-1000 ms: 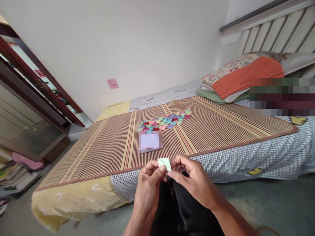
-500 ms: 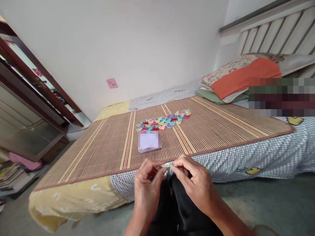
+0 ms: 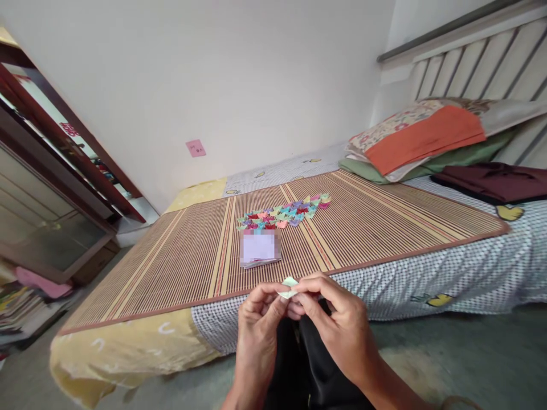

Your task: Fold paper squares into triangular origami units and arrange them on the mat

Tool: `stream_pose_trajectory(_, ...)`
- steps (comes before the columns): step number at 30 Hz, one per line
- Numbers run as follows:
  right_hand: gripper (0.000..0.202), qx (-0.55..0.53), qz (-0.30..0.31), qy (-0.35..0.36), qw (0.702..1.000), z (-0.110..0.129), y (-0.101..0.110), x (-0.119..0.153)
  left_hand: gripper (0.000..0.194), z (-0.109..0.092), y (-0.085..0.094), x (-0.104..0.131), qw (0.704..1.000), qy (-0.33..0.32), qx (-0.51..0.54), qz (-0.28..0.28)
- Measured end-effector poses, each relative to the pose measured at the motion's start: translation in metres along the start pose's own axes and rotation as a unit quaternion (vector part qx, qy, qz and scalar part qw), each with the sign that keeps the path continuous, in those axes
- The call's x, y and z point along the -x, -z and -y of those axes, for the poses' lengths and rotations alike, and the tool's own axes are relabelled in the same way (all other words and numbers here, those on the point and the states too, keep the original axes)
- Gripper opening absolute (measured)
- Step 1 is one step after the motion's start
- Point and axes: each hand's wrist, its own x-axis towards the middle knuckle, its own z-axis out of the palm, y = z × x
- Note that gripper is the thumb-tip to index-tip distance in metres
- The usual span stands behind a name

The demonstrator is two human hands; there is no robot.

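head view, green paper, diamond-shaped now, narrow sliver before

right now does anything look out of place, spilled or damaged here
Nothing looks spilled or damaged. The one oddity is blocky blurring over the paper stack. The held green paper shows too small to judge closely.
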Motion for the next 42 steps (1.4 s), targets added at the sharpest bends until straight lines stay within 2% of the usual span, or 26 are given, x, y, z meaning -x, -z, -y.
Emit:
stream_pose_trajectory(3, 0.011, -0.013, 0.002, -0.009, 1.0, 0.001, -0.001, -0.001, 0.008, 0.0, 0.002, 0.0, 1.0, -0.014, -0.01, -0.012)
stream_pose_trajectory(7, 0.011, -0.011, -0.007, 0.003, 1.0, -0.002, 0.0, -0.002, 0.012, 0.0, 0.005, 0.002, 1.0, -0.015, -0.017, 0.001)
stream_pose_trajectory(10, 0.012, -0.001, -0.009, 0.019, 1.0, -0.002, 0.001, -0.002, 0.01, 0.0, 0.008, 0.002, 0.998, -0.048, -0.045, 0.003)
stream_pose_trajectory(17, 0.011, -0.013, -0.013, 0.006, 1.0, 0.002, -0.004, -0.004, 0.006, -0.002, 0.005, 0.0, 0.991, -0.093, -0.08, -0.046)
stream_pose_trajectory(21, 0.01, -0.025, -0.018, -0.011, 0.999, 0.002, -0.008, -0.004, 0.011, -0.003, 0.002, 0.0, 0.989, -0.087, -0.076, -0.088)
stream_pose_trajectory(26, 0.014, -0.067, 0.0, -0.049, 0.997, 0.002, -0.011, -0.005, 0.013, -0.002, 0.0, 0.001, 0.986, -0.089, -0.082, -0.114)
stream_pose_trajectory(35, 0.014, -0.085, 0.001, -0.064, 0.994, -0.002, -0.015, -0.003, 0.01, 0.0, 0.002, -0.001, 0.987, -0.099, -0.072, -0.102)
stream_pose_trajectory(42, 0.007, -0.091, -0.02, -0.098, 0.991, -0.004, -0.021, -0.003, 0.023, 0.001, 0.0, -0.002, 0.987, -0.075, -0.032, -0.135)
